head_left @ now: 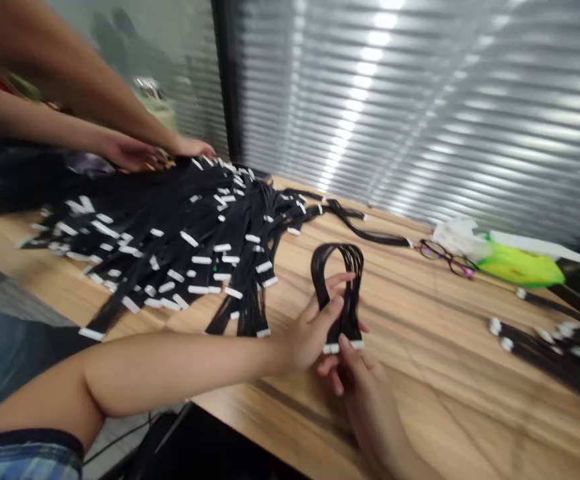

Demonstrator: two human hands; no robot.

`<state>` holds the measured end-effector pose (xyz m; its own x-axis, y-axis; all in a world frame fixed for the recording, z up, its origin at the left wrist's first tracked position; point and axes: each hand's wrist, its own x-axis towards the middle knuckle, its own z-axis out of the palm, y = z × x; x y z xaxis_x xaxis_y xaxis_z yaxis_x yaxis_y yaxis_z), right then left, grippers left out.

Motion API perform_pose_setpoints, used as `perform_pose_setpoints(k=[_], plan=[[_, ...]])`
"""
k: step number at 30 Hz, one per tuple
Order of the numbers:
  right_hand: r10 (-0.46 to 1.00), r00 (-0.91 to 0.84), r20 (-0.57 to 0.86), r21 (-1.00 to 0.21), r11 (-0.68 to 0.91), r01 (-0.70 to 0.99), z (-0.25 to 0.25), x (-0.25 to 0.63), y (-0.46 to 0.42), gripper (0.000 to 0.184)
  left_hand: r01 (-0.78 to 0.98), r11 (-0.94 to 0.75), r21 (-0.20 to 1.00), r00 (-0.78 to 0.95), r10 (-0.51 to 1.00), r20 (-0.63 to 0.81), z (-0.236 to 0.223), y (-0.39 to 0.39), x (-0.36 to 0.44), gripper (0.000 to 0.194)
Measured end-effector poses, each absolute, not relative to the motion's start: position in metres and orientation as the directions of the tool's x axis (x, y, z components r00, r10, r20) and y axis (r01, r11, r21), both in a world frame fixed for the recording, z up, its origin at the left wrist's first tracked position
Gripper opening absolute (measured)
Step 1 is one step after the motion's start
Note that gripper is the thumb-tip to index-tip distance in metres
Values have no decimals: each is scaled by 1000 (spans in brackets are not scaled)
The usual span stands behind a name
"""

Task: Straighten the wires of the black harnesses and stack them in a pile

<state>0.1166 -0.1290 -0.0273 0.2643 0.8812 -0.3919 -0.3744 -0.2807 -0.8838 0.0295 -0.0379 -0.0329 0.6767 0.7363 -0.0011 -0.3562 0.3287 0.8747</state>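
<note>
A black ribbon cable (354, 267) with white end connectors is bent into a loop above the wooden table, its two ends brought side by side toward me. My left hand (315, 327) wraps around the cable's lower part, fingers reaching through and behind the loop. At the white connectors, my right hand (363, 377) pinches the ends between thumb and fingers. To the left spreads a large heap of similar black cables (170, 227), their white connectors fanned toward the table's near edge.
Another person's hands (170, 150) reach over the heap's far side. Along the back lie loose cables (370, 235), eyeglasses (447, 259) and a yellow-green packet (520, 263). More cables (550, 350) lie at the right. A ridged metallic wall (420, 120) stands behind the table (420, 320).
</note>
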Motion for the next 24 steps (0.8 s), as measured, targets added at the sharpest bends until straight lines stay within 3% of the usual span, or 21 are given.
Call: perform_pose_setpoints(k=[5,9,10,12,14,16,18,20,21,24], plan=[[911,306,-276,-933,-178,-313,-25,128,-123,47,-324,378,867,682,729,-63,-29,-35,30,76],[894,414,-170,-976,-95,-197,-26,149,-118,43,-329,292,898,513,854,-90,-30,-21,26,64],[889,433,-149,-983,-87,-160,-25,154,-117,42,-314,206,927,437,898,-51,-27,-17,23,63],[880,462,-114,-992,-74,-105,-23,161,-117,41,-148,-171,974,334,919,212,-15,-10,15,62],[877,472,-89,-995,-59,-78,-22,166,-118,41,29,-517,856,490,753,438,-1,-5,7,38],[882,466,-75,-996,-42,-81,-22,168,-120,40,116,-654,747,700,588,406,10,-4,3,12],[891,448,-71,-994,-24,-111,-22,169,-122,39,161,-695,701,786,520,335,15,-3,2,26],[898,435,-61,-992,-7,-125,-23,168,-124,39,149,-784,602,775,471,422,14,-1,3,31],[900,432,-51,-993,1,-119,-23,168,-124,40,123,-865,486,742,406,533,13,0,3,29],[906,423,-11,-995,32,-96,-23,167,-125,42,82,-996,-37,609,21,793,7,6,2,19]])
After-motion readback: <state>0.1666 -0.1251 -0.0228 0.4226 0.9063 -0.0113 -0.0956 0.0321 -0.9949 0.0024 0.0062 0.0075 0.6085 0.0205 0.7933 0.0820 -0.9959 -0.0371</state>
